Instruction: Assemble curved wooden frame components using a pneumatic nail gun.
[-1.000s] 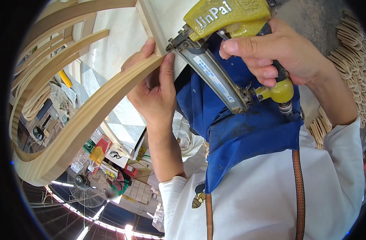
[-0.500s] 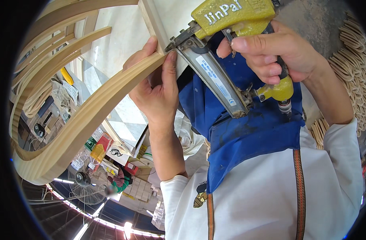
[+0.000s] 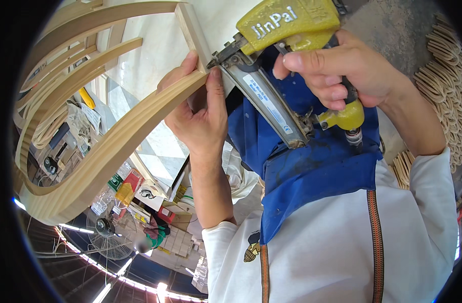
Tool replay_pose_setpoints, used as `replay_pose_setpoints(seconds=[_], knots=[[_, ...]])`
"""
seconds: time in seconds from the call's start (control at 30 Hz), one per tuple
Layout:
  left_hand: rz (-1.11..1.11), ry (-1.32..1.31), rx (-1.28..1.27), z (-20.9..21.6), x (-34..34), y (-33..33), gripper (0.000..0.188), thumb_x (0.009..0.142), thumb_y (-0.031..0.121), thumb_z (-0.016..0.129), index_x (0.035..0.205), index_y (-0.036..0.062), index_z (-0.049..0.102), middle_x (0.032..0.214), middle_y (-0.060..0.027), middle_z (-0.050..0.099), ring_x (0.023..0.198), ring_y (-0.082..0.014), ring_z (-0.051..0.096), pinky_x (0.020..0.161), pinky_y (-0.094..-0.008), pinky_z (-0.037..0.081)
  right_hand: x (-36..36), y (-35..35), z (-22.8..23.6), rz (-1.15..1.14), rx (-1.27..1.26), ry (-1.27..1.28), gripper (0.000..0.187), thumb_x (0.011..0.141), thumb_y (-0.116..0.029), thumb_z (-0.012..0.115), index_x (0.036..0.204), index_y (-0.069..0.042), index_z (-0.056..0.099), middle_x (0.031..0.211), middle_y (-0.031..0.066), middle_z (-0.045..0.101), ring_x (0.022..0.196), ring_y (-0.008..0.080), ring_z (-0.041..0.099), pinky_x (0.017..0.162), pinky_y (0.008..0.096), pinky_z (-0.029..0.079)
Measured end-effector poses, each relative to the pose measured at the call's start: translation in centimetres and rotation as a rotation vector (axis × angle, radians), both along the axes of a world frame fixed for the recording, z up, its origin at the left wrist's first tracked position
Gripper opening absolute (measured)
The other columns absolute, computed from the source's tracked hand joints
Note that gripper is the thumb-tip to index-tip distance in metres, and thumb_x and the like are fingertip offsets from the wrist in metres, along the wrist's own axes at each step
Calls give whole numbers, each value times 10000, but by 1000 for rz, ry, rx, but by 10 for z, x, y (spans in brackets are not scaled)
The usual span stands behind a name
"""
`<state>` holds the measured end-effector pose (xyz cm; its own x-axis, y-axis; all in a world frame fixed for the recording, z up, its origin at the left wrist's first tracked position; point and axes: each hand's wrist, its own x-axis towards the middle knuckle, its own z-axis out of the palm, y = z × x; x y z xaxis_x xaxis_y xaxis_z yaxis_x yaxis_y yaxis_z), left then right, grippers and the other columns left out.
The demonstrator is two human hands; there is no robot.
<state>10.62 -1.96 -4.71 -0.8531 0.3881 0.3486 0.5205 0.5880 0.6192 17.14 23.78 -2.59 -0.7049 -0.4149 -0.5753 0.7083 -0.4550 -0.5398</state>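
- The left hand (image 3: 200, 113) sits near the centre of the view, closed around the joint where a curved wooden strip (image 3: 115, 146) meets a short straight wooden bar (image 3: 190, 28); the thumb lies along the strip's end and the fingers wrap behind the bar.
- The right hand (image 3: 342, 76), at about 2 o'clock, is clenched on the grip of a yellow nail gun (image 3: 286, 30), with the index finger curled at the front of the handle.
- The nail gun's dark nose touches the wood joint just at 1 o'clock of the left thumb; its long grey magazine (image 3: 269, 108) slants down toward 4 o'clock, ending near the yellow base of the handle.
- The curved wooden strip sweeps from the joint down toward 8 o'clock, widening as it nears the rim of the view.
- More bent wooden strips (image 3: 64, 76) arc at 10 o'clock, belonging to the same frame.
- A blue apron (image 3: 312, 171) over a white long-sleeved shirt (image 3: 317, 252) fills the area from the centre to 5 o'clock.
- Stacks of curved wooden pieces (image 3: 448, 70) lie at 3 o'clock beyond the right wrist.
- A fan (image 3: 106, 230) and assorted boxes and small clutter (image 3: 140, 192) show at 7 o'clock.
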Motion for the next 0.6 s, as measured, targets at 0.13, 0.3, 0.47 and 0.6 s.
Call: replay_pose_setpoints(seconds=[0.13,0.3,0.47,0.6], knots=[[-1,10,1,3,1,4,346,858,32,812,1187,-9,712,998,-117,709,957,-250,644,871,-345,503,-2,1,7,-21,-23,19,399,988,-321,707,1136,50,689,570,-76,370,463,35,397,420,245,334],[-37,2,-53,7,1,-1,366,902,73,794,1235,-21,674,1156,-125,682,1066,-200,648,991,-330,484,-6,28,39,12,252,204,410,969,-295,719,1193,46,673,626,-25,499,507,64,486,467,250,406],[-53,-127,-8,12,4,-19,492,773,39,803,1243,30,656,955,-111,685,904,-282,620,912,-409,452,-36,28,60,-603,1549,1576,272,839,-227,777,977,-15,679,743,117,700,666,280,706,620,339,541],[-262,-259,-44,38,-6,-37,544,839,43,706,1366,13,573,1138,-148,669,1060,-276,634,1145,-481,372,-36,67,107,625,1697,1268,194,887,-205,683,923,-21,633,688,98,679,606,287,694,551,408,542]])
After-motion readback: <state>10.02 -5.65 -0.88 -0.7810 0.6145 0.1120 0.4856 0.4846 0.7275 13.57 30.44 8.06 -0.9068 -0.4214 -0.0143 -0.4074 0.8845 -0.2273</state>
